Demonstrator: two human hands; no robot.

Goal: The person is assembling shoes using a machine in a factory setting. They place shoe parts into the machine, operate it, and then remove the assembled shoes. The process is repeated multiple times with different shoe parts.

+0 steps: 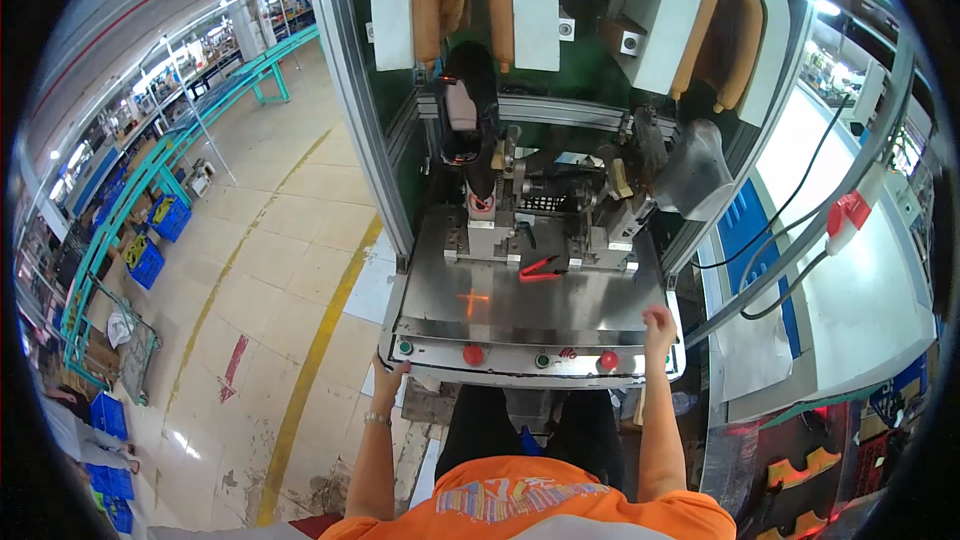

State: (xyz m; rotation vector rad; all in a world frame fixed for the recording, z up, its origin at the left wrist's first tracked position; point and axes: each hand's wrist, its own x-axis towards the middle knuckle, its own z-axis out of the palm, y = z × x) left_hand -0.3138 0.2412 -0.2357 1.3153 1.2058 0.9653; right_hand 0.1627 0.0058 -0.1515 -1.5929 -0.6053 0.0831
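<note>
Before me stands a machine with a metal worktop (pixel 520 305) and a front panel (pixel 510 365) carrying red and green buttons. At the panel's left corner rests my left hand (pixel 386 382), its thumb apart from the partly hidden fingers. My right hand (pixel 658 330) is raised over the panel's right end, fingers curled in, with nothing visible in them. A dark, boot-shaped piece (pixel 470 110) with a pinkish patch stands upright on the left metal holder (pixel 488 235). A red-handled hand tool (pixel 540 270) lies between the left and right metal holders (pixel 605 245).
White blocks with tan U-shaped pads (pixel 430 0) hang above the holders. An orange light cross (pixel 473 300) shines on the worktop. A grey pole with a red-and-white fitting (pixel 848 215) rises at the right, beside a white table (pixel 850 280). Blue crates (pixel 145 262) stand at far left.
</note>
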